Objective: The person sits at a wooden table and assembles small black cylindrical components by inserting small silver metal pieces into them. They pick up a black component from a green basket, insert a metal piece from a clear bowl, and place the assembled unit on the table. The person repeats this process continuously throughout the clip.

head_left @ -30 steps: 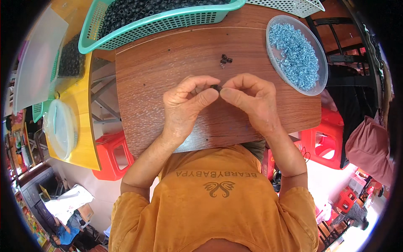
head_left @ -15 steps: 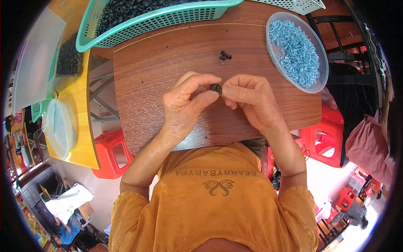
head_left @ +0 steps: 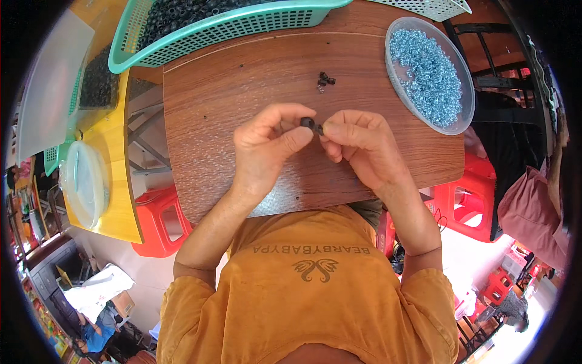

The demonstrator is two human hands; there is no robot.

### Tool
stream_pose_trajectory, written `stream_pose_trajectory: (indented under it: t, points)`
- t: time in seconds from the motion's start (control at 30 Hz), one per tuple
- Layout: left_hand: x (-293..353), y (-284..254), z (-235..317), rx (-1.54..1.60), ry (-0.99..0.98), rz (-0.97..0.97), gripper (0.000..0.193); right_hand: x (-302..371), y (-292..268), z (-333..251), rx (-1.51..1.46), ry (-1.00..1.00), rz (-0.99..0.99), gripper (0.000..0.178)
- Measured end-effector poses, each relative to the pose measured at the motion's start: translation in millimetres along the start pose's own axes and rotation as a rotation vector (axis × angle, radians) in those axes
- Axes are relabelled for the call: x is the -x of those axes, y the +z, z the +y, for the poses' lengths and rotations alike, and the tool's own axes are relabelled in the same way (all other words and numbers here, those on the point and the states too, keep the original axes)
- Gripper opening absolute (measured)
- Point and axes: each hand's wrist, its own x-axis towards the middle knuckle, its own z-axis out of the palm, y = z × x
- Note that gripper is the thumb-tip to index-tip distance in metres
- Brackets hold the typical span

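Over the wooden table, my left hand [head_left: 262,144] pinches a small black hollow cylindrical part [head_left: 307,122] between thumb and forefinger, its open round end toward the right. My right hand [head_left: 367,141] faces it, with a tiny dark piece [head_left: 319,129] in its fingertips. The two pieces are very close; whether they touch I cannot tell. Beyond my hands lies a little cluster of dark pieces [head_left: 327,79], with a small clear piece [head_left: 321,88] beside it.
A teal basket [head_left: 236,33] full of black hollow parts stands at the far left edge. At the far right sits a round clear tub [head_left: 397,91] of small light-blue pieces. Red stools [head_left: 159,224] flank the wooden table [head_left: 242,91]. A yellow table [head_left: 115,200] bears a lidded round container [head_left: 88,185].
The black part in my left hand has turned, so its round opening shows more. My right fingertips have drawn slightly to the right, and the tiny dark piece is now visible.
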Motion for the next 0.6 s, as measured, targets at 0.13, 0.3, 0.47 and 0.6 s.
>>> stream_pose_trajectory:
  t: [0.13,0.3,0.47,0.6]
  points:
    - [-7.7,0.1,-3.9,0.412,-0.216,0.081,0.016,5.7,12.4,3.1,0.313,-0.172,0.132,0.012]
    - [-4.2,12.1,-5.7,0.647,-0.352,0.154,0.018,1.0,16.5,17.4,1.025,-0.679,0.162,0.012]
    - [-5.7,2.2,-8.9,0.657,-0.369,0.110,0.018,-1.3,15.5,8.8,1.023,-0.691,0.139,0.013]
    - [-2.8,-2.4,-7.4,0.574,-0.347,0.103,0.021,-27.5,-3.7,7.6,1.182,-0.803,0.473,0.013]
